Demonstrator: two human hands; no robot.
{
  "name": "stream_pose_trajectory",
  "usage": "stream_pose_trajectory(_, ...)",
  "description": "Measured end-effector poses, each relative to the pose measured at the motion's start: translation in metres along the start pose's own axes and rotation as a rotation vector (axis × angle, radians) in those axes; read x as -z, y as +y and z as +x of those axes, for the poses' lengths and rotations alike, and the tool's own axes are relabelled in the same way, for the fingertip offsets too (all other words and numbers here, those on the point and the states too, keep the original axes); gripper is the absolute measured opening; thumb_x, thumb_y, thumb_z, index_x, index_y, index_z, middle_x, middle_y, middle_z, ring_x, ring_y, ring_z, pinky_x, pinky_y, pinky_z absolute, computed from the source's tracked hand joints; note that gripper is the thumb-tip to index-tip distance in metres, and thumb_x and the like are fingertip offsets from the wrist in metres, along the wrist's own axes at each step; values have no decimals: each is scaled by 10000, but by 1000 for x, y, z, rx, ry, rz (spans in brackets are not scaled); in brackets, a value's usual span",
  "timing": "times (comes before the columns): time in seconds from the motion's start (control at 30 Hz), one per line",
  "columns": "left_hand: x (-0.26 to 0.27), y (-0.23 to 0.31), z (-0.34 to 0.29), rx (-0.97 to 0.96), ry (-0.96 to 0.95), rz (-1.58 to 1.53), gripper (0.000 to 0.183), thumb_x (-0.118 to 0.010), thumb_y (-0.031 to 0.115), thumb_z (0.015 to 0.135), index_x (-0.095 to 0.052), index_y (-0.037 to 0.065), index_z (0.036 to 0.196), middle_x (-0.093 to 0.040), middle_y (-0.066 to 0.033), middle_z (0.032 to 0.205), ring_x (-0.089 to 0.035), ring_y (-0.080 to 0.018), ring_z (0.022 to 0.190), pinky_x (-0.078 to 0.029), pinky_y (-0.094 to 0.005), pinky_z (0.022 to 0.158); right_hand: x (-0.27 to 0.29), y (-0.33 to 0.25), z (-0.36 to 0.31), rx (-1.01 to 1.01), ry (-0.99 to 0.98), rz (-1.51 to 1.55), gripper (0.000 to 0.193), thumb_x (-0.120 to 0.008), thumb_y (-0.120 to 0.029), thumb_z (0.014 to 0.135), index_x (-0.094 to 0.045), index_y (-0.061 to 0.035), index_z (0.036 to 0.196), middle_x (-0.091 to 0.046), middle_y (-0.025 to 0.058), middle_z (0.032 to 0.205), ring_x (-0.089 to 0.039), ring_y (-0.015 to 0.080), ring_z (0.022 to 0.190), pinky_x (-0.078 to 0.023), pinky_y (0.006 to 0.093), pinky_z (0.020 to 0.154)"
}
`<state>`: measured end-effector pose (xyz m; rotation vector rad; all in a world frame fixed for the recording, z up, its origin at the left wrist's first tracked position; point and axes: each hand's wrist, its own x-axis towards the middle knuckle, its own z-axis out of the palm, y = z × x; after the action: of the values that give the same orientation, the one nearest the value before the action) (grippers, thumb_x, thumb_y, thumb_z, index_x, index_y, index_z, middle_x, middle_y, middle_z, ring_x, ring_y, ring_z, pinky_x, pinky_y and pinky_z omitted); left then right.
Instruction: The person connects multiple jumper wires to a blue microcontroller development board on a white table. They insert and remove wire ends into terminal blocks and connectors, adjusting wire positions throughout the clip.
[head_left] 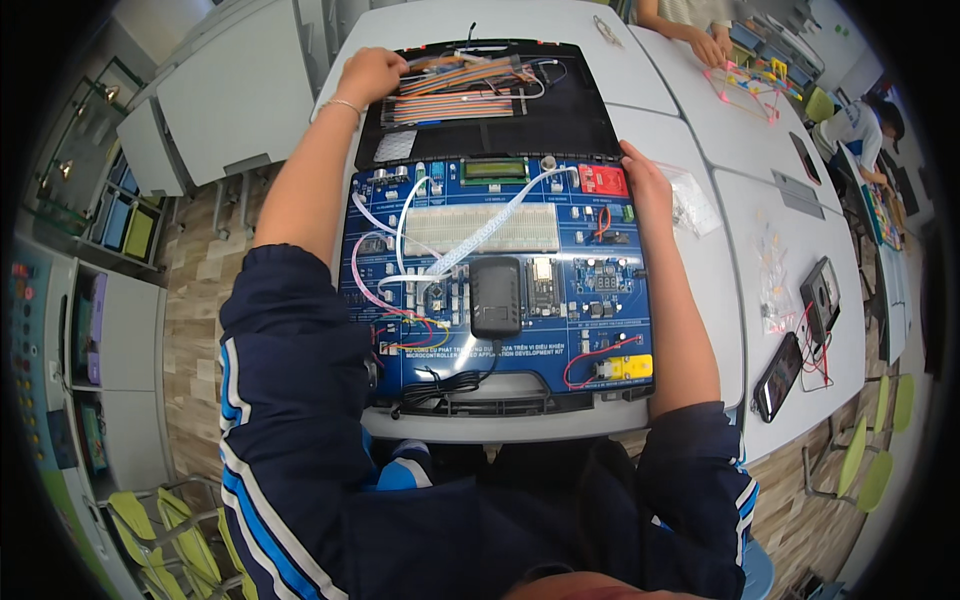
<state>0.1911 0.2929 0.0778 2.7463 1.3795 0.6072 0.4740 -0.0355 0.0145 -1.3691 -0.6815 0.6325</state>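
Observation:
An opened black case (485, 140) lies before me, with a blue circuit board (420, 350) filling its lower half. Ribbon cables (450, 107) in orange and brown lie in the raised lid. My left hand (372, 76) is closed at the lid's upper left, by the cables; what its fingertips pinch is hidden. Along the case's right edge, near the hinge, my right hand (648, 190) grips the side. A black power adapter (496, 297) rests on the board, its cord coiled below. Above it sit a white breadboard (520, 228) and a small display (494, 172).
To the right lie a phone (779, 377), a black meter-like device (822, 300) with leads, and clear bags of small parts (690, 205). Across the table, another person's hands (712, 48) hold a pink stick frame (750, 90). Green chairs (160, 530) stand at lower left.

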Motion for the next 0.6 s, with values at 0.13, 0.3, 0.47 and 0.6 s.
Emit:
stream_pose_trajectory(0.13, 40, 15, -6, 209, -289, -776, 256, -673, 293, 871, -742, 141, 1064, -680, 54, 916, -583, -92, 884, -430, -249, 826, 3, -1, 2, -8, 20, 14, 367, -587, -171, 907, -658, -75, 1255, -523, -95, 770, -397, 11, 667, -322, 158, 600)
stream_pose_trajectory(0.3, 79, 35, -26, 378, -591, -877, 199, -654, 311, 906, -740, 160, 1003, -672, 66, 856, -579, -36, 785, -409, -173, 689, 4, 1, -2, 1, 0, 61, 371, -589, -174, 907, -655, -65, 1255, -576, -78, 828, -417, 16, 692, -344, 156, 630)
stream_pose_trajectory(0.47, 103, 31, -31, 494, -631, -1162, 176, -625, 272, 911, -691, 113, 946, -655, 58, 841, -576, -47, 741, -425, -171, 600, 9, 1, -9, -12, -35, 164, 354, -572, -70, 913, -617, 36, 1248, -676, 116, 1122, -639, 113, 943, -499, 211, 829)
stream_pose_trajectory(0.6, 126, 19, -44, 515, -599, -1511, 138, -618, 204, 913, -637, 70, 942, -627, 7, 864, -580, -94, 767, -464, -200, 589, 7, -2, -23, -23, -27, 139, 352, -578, -72, 904, -627, 30, 1238, -684, 117, 1108, -645, 117, 931, -503, 216, 818)
